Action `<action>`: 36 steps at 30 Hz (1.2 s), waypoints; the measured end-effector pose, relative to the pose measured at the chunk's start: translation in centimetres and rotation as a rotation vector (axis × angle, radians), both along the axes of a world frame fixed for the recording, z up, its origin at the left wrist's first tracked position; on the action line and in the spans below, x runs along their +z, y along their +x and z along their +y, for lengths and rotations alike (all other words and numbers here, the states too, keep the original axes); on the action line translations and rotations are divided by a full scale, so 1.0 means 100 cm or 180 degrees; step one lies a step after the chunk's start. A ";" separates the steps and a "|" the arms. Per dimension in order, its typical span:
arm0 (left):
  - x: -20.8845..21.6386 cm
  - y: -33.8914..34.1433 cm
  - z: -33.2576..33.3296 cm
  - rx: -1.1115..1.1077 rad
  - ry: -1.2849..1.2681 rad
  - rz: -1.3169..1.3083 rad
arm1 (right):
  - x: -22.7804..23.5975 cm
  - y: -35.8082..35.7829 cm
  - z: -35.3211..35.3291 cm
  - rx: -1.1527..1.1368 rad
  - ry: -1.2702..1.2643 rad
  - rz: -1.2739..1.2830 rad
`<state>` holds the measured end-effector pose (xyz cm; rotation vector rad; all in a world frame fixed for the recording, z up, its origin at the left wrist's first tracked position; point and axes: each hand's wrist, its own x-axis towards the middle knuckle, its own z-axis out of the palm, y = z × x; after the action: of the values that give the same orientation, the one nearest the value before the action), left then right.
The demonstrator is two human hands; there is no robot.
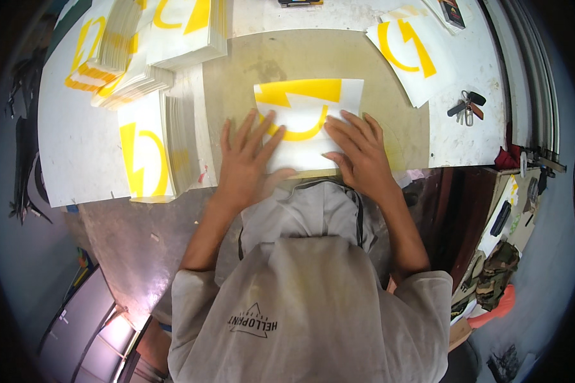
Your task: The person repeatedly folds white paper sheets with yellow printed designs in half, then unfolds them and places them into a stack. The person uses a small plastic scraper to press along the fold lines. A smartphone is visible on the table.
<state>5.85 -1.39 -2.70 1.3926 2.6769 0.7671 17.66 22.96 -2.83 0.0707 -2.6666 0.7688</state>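
A white paper sheet [300, 153] with a yellow curved line and a yellow angular shape lies at the near edge of the table, in front of my body. It looks folded, though I cannot tell for certain. My left hand [249, 156] rests on its left side, fingers spread, partly on the tabletop. On the right side of the same paper lies my right hand [362, 152], its fingers also stretched out and apart. Neither hand grips anything. Parts of the paper's side edges are hidden under my hands.
Tall stacks of similar printed paper [150, 150] stand at the left of the white table [76, 166]. Under the sheet lies a tan board [402, 127]. Loose printed sheets [406, 57] lie far right, near a bunch of keys [469, 108] and a small dark box [452, 14].
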 end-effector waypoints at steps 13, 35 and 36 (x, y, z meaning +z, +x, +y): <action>-0.022 0.005 -0.002 -0.0272 0.0192 0.0327 | -0.008 0.008 -0.008 0.0106 0.0401 0.0023; -0.032 0.037 -0.002 -0.0142 0.0283 0.0143 | -0.021 0.032 -0.025 0.0013 0.0042 -0.0072; -0.032 0.037 -0.002 -0.0139 0.0285 0.0144 | -0.021 0.032 -0.025 0.0016 0.0044 -0.0075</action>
<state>9.52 -1.62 -5.88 1.5008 2.6665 0.8720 20.87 20.45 -4.93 0.0722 -2.6951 0.7576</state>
